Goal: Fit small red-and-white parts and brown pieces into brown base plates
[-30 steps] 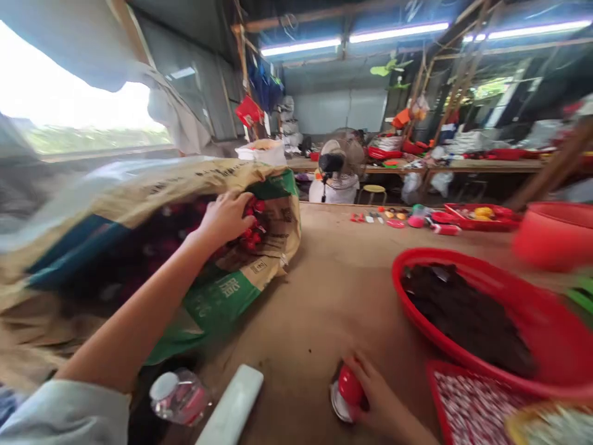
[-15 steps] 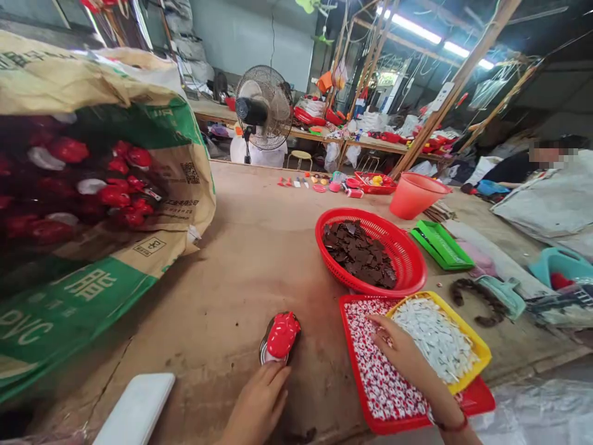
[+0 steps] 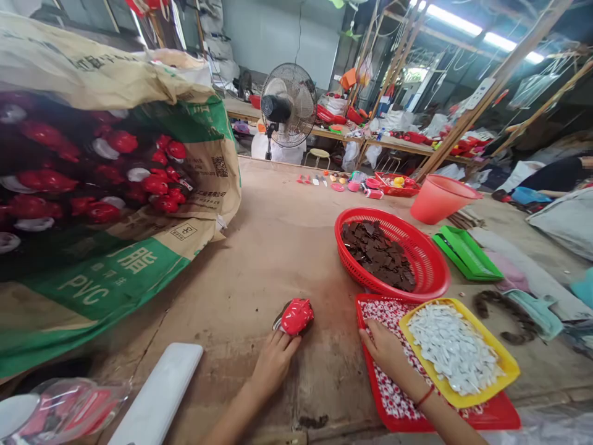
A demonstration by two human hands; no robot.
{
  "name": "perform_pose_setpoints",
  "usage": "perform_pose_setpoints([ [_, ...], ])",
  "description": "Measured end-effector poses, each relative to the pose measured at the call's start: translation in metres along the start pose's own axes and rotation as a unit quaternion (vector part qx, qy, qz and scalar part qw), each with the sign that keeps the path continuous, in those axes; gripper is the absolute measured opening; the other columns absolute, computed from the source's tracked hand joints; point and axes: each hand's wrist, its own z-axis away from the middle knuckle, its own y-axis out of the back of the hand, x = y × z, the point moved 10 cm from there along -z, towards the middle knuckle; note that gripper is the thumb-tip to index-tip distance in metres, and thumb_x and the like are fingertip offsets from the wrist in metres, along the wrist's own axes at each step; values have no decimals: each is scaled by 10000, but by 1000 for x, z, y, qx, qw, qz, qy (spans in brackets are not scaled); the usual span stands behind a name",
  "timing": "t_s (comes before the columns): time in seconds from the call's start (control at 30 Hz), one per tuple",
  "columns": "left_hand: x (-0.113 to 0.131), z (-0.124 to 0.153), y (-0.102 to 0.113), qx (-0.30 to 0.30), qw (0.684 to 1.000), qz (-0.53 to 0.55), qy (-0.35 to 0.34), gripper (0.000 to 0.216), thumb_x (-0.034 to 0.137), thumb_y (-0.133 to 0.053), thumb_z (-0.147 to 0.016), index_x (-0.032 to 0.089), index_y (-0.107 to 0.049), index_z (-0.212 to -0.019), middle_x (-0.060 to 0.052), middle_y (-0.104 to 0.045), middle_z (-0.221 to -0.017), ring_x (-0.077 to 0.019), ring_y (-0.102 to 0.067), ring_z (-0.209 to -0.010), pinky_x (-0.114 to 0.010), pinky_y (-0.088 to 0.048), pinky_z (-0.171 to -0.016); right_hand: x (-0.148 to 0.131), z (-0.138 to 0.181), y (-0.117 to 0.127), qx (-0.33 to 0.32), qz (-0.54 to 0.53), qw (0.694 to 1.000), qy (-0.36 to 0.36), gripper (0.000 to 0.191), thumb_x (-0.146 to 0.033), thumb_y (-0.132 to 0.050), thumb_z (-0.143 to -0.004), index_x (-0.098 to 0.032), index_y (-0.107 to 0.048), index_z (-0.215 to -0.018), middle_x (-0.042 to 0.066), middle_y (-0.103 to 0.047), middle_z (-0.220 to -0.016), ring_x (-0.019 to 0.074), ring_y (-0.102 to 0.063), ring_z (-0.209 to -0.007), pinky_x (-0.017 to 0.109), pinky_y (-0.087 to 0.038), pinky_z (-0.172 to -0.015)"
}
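The left hand (image 3: pixel 273 361) grips a red toy (image 3: pixel 297 316) at its one o'clock. The right hand (image 3: pixel 386 351) is over beads (image 3: pixel 393 398), its grip unclear.

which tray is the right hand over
The red rectangular plastic tray of small red-and-white pieces; the right hand is over it. The yellow plastic tray of white pieces and green plastic tray lie farther right.

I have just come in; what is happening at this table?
A person's left hand touches a glossy red piece on the table, while their right hand is over a red tray of small red-and-white pieces; whether it grips any is unclear. More red pieces lie in the open sack.
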Motion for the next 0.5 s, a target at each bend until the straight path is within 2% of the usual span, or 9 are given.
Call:
perform_pose_setpoints([
  [0.1,1,-6,14,30,994,93,47,188,178,-490,-693,244,-658,-744,-55,-630,-782,-216,-542,-773,-358,-403,-739,1,-5,5,10,-13,1000,1,445,-416,-154,-876,-200,-490,-680,54,-598,-628,167,-578,-567,262,-405,-507],
  [0.2,-6,3,27,103,952,237,161,155,289,-482,-723,220,-619,-700,-36,-597,-738,-187,-540,-708,-295,-417,-646,7,-11,15,29,-34,999,-8,464,-463,-162,-861,-211,-451,-599,45,-568,-556,161,-548,-511,257,-373,-471],
  [0.3,-5,18,25,149,890,347,256,197,372,-448,-745,209,-558,-750,-21,-603,-715,-164,-553,-622,-263,-425,-547,11,-16,36,56,-56,996,-28,453,-495,-189,-843,-215,-419,-571,23,-518,-506,150,-505,-478,256,-359,-459],
  [0.33,-4,24,20,155,860,390,290,214,398,-462,-733,204,-548,-760,-20,-607,-705,-161,-555,-604,-261,-426,-529,10,-17,47,68,-65,995,-42,438,-489,-204,-842,-214,-416,-576,10,-495,-493,142,-484,-463,253,-355,-451],
  [0.4,0,37,-1,160,765,505,366,264,440,-541,-670,196,-545,-772,-19,-613,-695,-166,-565,-617,-262,-431,-530,7,-17,70,107,-146,978,-104,382,-453,-263,-839,-212,-401,-577,-28,-430,-460,117,-422,-412,237,-333,-409],
  [0.43,6,43,-12,161,713,557,393,289,435,-596,-623,197,-546,-779,-15,-617,-698,-168,-569,-631,-259,-432,-535,5,-16,78,131,-232,952,-152,342,-433,-324,-823,-211,-397,-573,-48,-396,-448,103,-388,-387,224,-314,-381],
  [0.47,12,47,-23,161,671,598,407,312,404,-654,-573,201,-544,-784,-7,-621,-708,-167,-571,-639,-253,-430,-536,2,-13,82,160,-355,898,-206,322,-407,-374,-804,-212,-366,-548,-67,-358,-433,86,-344,-356,209,-284,-345],
  [0.5,20,49,-31,159,649,623,407,330,359,-694,-533,208,-540,-782,3,-623,-713,-162,-570,-639,-246,-426,-534,-7,-11,82,184,-476,827,-237,325,-388,-398,-789,-213,-329,-524,-75,-343,-431,73,-314,-336,198,-260,-322],
])
